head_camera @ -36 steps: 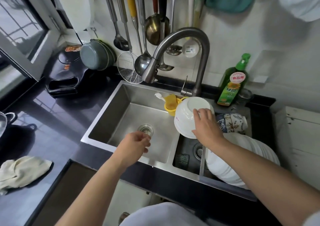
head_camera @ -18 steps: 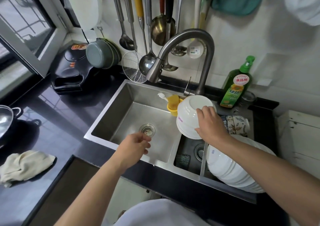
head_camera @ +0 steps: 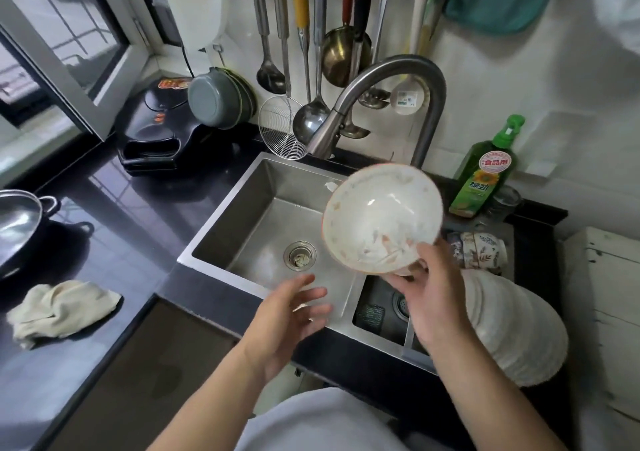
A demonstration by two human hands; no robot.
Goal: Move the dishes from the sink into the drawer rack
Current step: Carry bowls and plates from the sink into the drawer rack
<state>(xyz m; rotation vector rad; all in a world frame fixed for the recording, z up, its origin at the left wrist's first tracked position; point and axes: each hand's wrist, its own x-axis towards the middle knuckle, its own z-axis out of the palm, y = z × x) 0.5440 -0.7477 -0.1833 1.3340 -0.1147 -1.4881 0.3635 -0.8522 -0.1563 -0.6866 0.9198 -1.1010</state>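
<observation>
Fingers of our right hand pinch the near rim of the white bowl, lifted clear above the sink and tipped so its inside faces us. Beside them, our left hand hovers empty with fingers spread, apart from the bowl. We should bring that hand under the bowl before carrying it, since a wet rim may slip. Right of the fingers, stacked plates wait. Beyond the bowl stands the faucet. No drawer rack is visible.
</observation>
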